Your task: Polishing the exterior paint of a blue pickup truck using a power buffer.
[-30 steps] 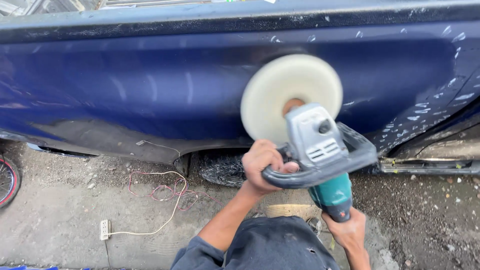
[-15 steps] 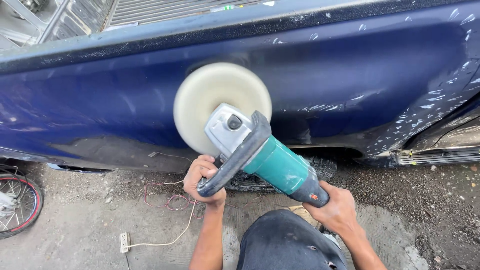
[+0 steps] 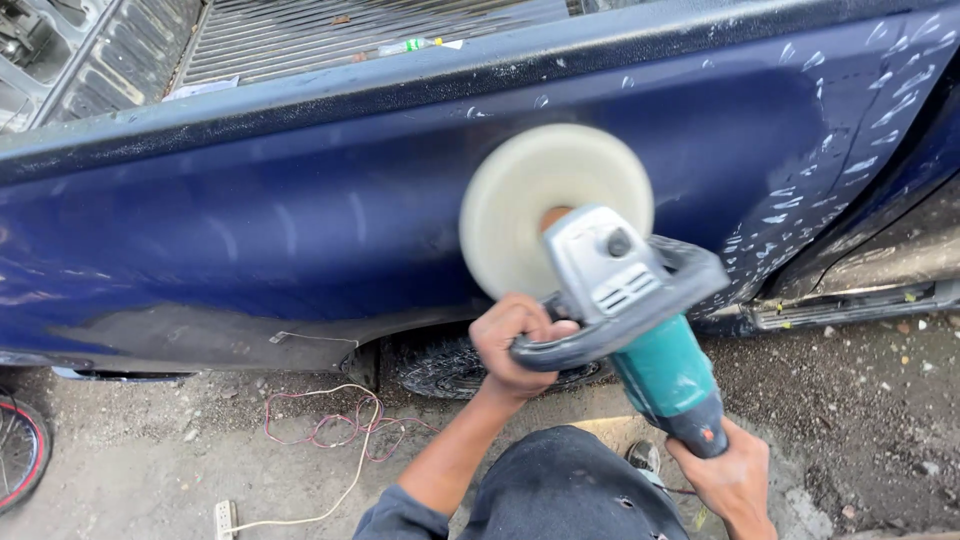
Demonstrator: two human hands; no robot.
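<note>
I hold a power polisher (image 3: 640,330) with a grey head and a teal body against the side panel of a dark blue pickup truck (image 3: 300,230). Its round cream foam pad (image 3: 545,200) presses flat on the blue panel. My left hand (image 3: 515,345) grips the black loop handle at the tool's head. My right hand (image 3: 730,475) holds the dark rear end of the teal body. White streaks of polish (image 3: 850,150) dot the panel to the right of the pad.
A tyre (image 3: 460,370) shows under the panel. Tangled wires (image 3: 330,430) and a white power strip (image 3: 225,518) lie on the dirt ground at left. A bicycle wheel (image 3: 20,460) sits at the far left edge. My knee (image 3: 570,490) is at the bottom.
The polisher and pad slid left along the panel, then back right and slightly up. Both hands kept their grip throughout.
</note>
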